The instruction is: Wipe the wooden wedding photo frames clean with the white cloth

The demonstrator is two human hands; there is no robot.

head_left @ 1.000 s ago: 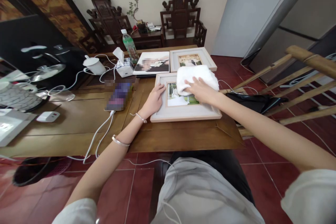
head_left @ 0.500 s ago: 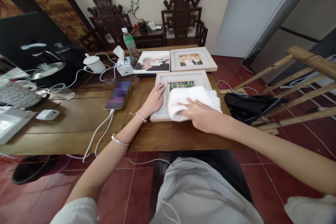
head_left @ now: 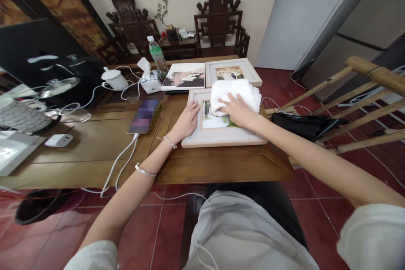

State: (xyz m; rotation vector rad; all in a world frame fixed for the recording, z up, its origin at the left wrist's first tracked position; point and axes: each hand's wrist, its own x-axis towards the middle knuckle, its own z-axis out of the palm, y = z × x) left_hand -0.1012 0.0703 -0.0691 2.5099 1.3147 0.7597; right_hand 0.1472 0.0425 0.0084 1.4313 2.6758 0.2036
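A pale wooden picture frame (head_left: 221, 138) lies flat near the front of the table, its photo partly covered. My left hand (head_left: 189, 119) is closed over the left rim, fingers together on top of it; its thumb is hidden. In my right hand (head_left: 238, 111) is a folded white towel (head_left: 236, 90), pressed down by the fingers over the far right part of the frame. The towel hides the frame's upper right area and overlaps the near edge of a second picture frame (head_left: 253, 76) behind it. Beside that one lies a photo panel (head_left: 186, 69).
On the wooden table (head_left: 95, 147) are a phone (head_left: 144, 117) with a white cable, a tissue box (head_left: 152, 82), a green-labelled bottle (head_left: 157, 55), a lidded white cup (head_left: 115, 79) and a white charger (head_left: 59, 140). A bamboo rack (head_left: 363, 93) stands at the right.
My right hand has slid the towel away from me across the frame, uncovering the lower part of the photo and the near right rim. My left hand stays put.
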